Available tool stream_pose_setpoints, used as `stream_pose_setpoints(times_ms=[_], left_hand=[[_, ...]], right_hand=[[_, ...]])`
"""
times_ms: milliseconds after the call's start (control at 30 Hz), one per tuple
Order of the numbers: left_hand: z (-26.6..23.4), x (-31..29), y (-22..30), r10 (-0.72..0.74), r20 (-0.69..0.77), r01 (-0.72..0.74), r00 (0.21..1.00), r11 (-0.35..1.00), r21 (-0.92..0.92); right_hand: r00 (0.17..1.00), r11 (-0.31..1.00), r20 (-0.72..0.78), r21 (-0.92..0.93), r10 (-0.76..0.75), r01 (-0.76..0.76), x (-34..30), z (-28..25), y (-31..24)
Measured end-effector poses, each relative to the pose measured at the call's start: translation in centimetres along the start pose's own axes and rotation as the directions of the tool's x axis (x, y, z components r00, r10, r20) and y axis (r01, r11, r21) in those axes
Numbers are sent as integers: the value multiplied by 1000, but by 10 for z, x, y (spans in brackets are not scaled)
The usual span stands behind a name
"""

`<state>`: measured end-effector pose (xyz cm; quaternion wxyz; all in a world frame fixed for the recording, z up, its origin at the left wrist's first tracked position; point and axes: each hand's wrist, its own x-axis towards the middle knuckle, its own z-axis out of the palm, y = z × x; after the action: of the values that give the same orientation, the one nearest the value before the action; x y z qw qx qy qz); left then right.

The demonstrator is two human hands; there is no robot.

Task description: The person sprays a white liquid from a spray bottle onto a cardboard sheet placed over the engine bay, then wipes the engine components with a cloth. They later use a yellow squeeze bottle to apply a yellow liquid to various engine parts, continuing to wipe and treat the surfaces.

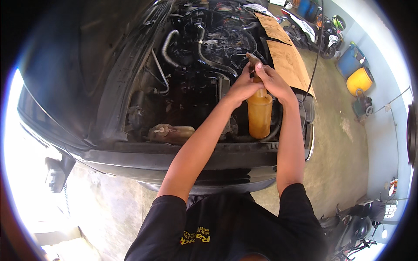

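Bottle: amber plastic, upright, standing in the open engine bay of a dark car, near the bay's front edge on the person's right. Both hands meet at its top. The left hand wraps its fingers around the neck from the left, closed on it. The right hand comes in from the right, thumb and fingers pinched on a small brownish piece that sticks up above the neck; what that piece is, I cannot tell. The two hands touch each other over the bottle's shoulder.

Left of the bottle, low in the bay, lies a cloudy reservoir with a small cap. Ribbed and smooth hoses curve across the engine behind the hands. The raised hood fills the upper left. Sheets of cardboard cover the fender just beyond the right hand, and a thin prop rod crosses above them.

On the concrete floor to the right stand a blue drum and a yellow drum, well apart from the car. A motorbike is parked farther back.
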<state>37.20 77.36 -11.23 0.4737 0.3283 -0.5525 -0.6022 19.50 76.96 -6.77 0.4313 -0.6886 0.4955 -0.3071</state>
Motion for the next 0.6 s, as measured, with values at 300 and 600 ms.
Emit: stream_pose_setpoints(times_ms=[300,600], left_hand=[[50,20,-23,-76,-526,142,847,986,87],[51,18,-22,-45,-453,1,890,995,-98]], right_hand=[[916,986,-392,96,-92,140,-14,-26,33],[880,993,-467,31,-90,117,6,-8,48]])
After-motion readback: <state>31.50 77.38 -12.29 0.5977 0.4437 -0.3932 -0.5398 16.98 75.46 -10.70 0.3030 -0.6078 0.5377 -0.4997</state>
